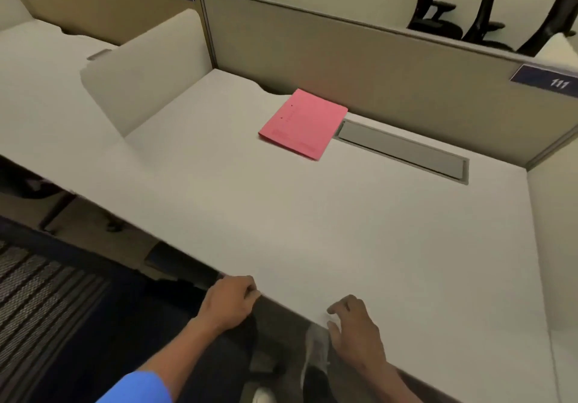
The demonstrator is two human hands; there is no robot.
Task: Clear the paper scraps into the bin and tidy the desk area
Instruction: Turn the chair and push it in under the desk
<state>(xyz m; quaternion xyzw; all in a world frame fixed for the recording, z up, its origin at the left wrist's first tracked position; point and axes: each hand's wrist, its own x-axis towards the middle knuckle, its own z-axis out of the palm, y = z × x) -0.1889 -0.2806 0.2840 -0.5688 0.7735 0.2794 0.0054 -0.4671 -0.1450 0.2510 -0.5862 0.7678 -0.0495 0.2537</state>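
My left hand (230,301) is curled into a loose fist at the front edge of the white desk (312,230). A dark shape (250,330) hangs just under it; whether the fingers grip it is hidden. My right hand (356,327) rests palm down on the desk at the same edge, fingers bent and apart. A pale, blurred scrap-like thing (316,349) hangs below the edge beside its fingertips. A pink folder (301,124) lies flat near the back partition. No bin is clearly in view.
A grey cable-tray lid (400,152) is set into the desk right of the folder. Beige partitions (359,68) wall the back, a white divider (147,71) the left. Black office chairs (438,11) stand beyond. Dark carpet (47,309) and a white shoe (262,396) lie below.
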